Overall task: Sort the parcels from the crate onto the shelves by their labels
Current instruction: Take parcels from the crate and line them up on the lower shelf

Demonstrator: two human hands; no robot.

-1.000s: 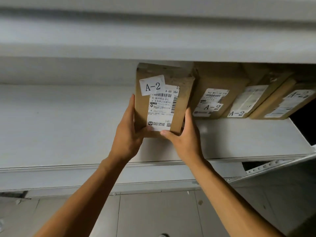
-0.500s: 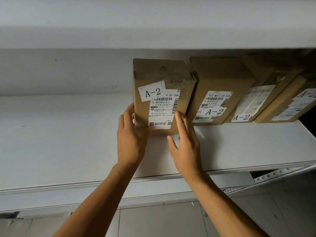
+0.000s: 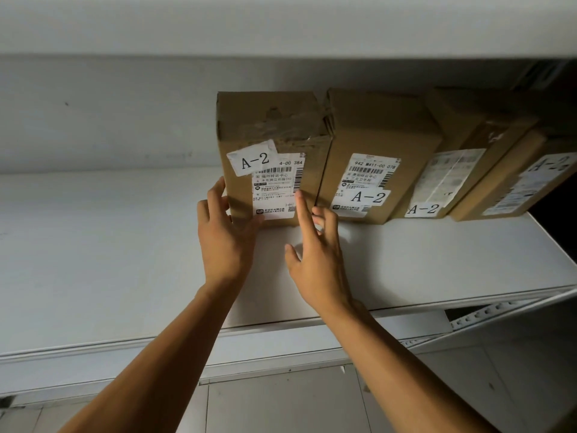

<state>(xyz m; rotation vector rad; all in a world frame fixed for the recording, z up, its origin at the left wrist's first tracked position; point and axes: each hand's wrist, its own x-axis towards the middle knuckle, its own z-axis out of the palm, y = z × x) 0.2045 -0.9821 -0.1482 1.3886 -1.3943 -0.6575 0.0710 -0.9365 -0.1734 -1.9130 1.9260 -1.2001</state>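
Observation:
A brown cardboard parcel (image 3: 271, 129) labelled A-2 stands upright on the white shelf (image 3: 421, 260), pressed against a row of three other brown parcels. The nearest neighbour (image 3: 374, 142) and the third parcel (image 3: 462, 145) also carry A-2 labels; the fourth parcel (image 3: 518, 179) sits at the far right, partly in shadow. My left hand (image 3: 224, 232) touches the parcel's lower left edge with straight fingers. My right hand (image 3: 315, 257) has its index finger on the parcel's front near the lower right corner, thumb spread apart.
The shelf above (image 3: 281, 23) hangs low over the parcels. To the left of the parcels the shelf surface (image 3: 93, 245) stretches bare. Below the shelf edge a perforated metal rail (image 3: 487, 310) shows at the right, and grey floor tiles (image 3: 281, 404) lie beneath.
The parcel went from held in both hands to standing on the shelf against the row. Both hands have loosened and now only touch its lower front.

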